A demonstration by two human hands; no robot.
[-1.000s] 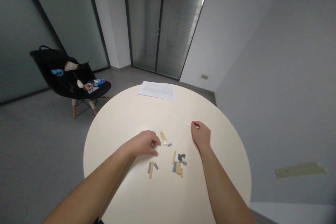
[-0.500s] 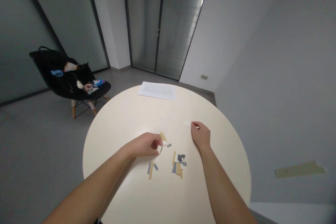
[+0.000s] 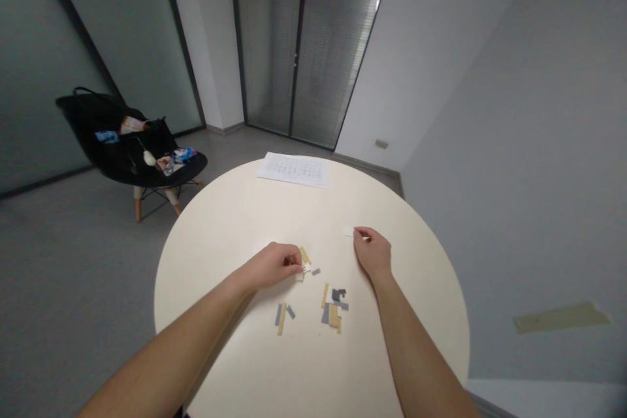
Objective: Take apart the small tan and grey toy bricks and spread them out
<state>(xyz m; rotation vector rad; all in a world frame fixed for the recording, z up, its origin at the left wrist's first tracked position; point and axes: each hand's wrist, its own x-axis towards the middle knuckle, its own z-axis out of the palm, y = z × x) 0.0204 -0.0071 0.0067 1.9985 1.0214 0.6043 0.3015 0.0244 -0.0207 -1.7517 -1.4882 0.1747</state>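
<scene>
My left hand [image 3: 277, 266] is closed in a pinch at the left side of a small cluster on the table. A small white piece [image 3: 300, 277] shows just under its fingertips, partly hidden by them. Touching that spot are another white piece with a toothed edge [image 3: 307, 268], a tan piece [image 3: 304, 255] and a small grey piece [image 3: 316, 272]. My right hand [image 3: 373, 252] rests farther right, thumb and fingers pinched together at the edge of a flat white piece [image 3: 349, 231]. Its palm side is mostly hidden.
On the round table [image 3: 235, 209] lie a tan strip [image 3: 281, 320] beside grey pieces, and a pile of grey and tan pieces [image 3: 334, 315] with a dark grey piece [image 3: 337, 294]. A printed sheet [image 3: 294, 170] lies at the far edge. A black chair [image 3: 108, 157] holds a bag.
My left hand has shifted slightly up, its fingers drawn closer together over the white piece. The right hand has slid a little left towards the flat white piece.
</scene>
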